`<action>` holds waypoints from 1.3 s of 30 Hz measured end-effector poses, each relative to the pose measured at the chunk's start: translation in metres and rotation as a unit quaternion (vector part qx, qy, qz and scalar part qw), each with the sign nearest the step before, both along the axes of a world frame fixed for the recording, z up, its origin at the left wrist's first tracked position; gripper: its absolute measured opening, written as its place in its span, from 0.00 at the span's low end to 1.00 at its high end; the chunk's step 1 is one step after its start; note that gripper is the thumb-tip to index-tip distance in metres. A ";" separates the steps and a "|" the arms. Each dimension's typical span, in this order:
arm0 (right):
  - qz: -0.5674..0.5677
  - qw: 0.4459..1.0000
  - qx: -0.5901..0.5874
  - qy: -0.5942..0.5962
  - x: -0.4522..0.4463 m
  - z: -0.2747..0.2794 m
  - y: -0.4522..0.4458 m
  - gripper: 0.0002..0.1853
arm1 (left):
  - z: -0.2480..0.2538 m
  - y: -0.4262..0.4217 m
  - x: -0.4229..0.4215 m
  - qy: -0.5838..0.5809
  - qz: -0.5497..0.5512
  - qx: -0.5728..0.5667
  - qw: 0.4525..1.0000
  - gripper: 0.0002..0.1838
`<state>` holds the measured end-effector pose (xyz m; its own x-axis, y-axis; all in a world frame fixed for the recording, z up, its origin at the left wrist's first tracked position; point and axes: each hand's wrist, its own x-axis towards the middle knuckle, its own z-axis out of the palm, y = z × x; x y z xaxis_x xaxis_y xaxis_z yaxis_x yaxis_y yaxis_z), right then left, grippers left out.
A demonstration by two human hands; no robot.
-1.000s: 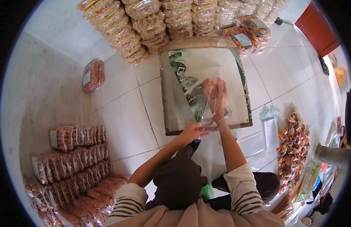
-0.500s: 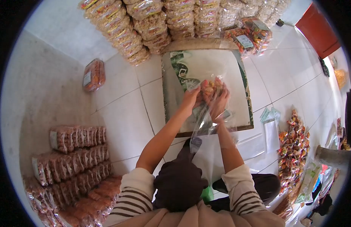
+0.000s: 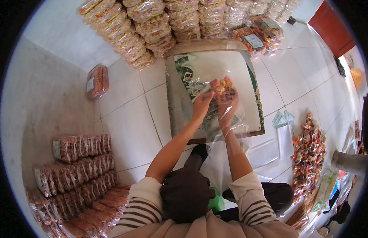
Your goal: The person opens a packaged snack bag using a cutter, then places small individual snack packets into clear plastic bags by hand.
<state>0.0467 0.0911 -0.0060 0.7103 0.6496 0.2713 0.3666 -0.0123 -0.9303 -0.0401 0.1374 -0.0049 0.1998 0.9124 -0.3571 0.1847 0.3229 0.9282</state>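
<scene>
Head view: your right hand (image 3: 228, 106) curls around snack packets (image 3: 222, 86) over board (image 3: 239, 65), clear bag (image 3: 240, 116) about wrist; left hand (image 3: 202, 104) beside packets, grip unclear. Keep packets bunched, bag steadied.

- We extend both forearms forward: left forearm (image 3: 172, 148) slanted inward, right forearm (image 3: 237, 154) nearly straight.
- We set the left hand (image 3: 202, 105) just beside the right hand (image 3: 228, 107), its thumb pointing forward.
- Our right fingertips are partly hidden.
- We raise one knee (image 3: 186, 194) between the arms.
</scene>
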 end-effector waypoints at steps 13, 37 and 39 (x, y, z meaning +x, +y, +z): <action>-0.044 0.999 0.012 -0.022 -0.004 -0.025 -0.006 0.36 | -0.016 0.006 0.002 -0.036 0.023 0.033 0.999 0.13; 0.530 0.743 -0.262 -0.313 0.041 0.049 -0.169 0.21 | -0.011 0.010 0.019 0.252 0.168 0.329 0.895 0.37; 0.523 0.741 -0.403 -0.121 0.069 0.110 -0.199 0.25 | 0.016 -0.004 0.018 0.321 0.145 0.298 0.887 0.35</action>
<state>0.1154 -0.1082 0.1038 -0.3020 0.8312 -0.4668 0.7228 -0.1197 -0.6806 -0.0222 0.1334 0.0116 -0.1454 0.9571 0.2508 0.7268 -0.0687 0.6834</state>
